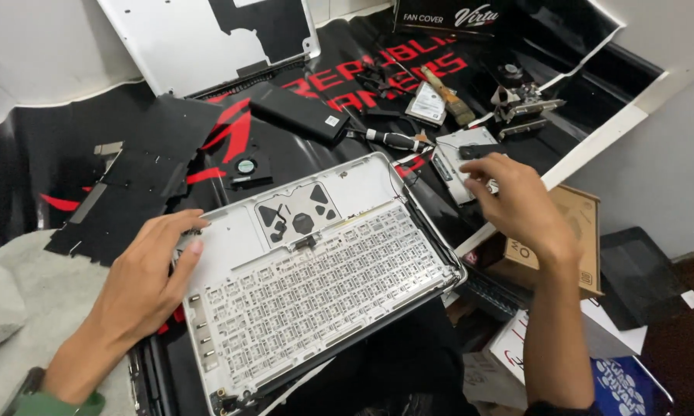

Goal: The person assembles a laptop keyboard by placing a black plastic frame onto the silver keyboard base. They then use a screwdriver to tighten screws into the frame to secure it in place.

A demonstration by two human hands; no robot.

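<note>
While both hands work over one stripped laptop top case, the scene runs left to right like this:

Left hand (143, 281): fingers loosely curled, resting on the near-left edge of the laptop top case (316, 270), steadying it rather than gripping anything.

Laptop top case: one, lying inside-up at the centre of the black mat (316, 166), keyboard backing and trackpad underside exposed.

Black sheet (143, 177): one, flat, left of the case, just beyond the left hand.

Cooling fan (247, 168): one, small and black, just past the case's far edge.

Bottom cover (208, 35): one, silver, far left.

Black battery pack (299, 113): one, far of centre.

Screwdriver (393, 139): one, beside the battery.

Right hand (520, 204): fingers bent, fingertips down near a small silver part (462, 158) right of the case; whether it pinches anything I cannot tell.

Cardboard box (574, 239): one, below the right hand.

Risk: likely, the case's near end overhangs the table edge, so a lifted left hand could let it tip; small loose parts could get knocked off by the right wrist.
</note>
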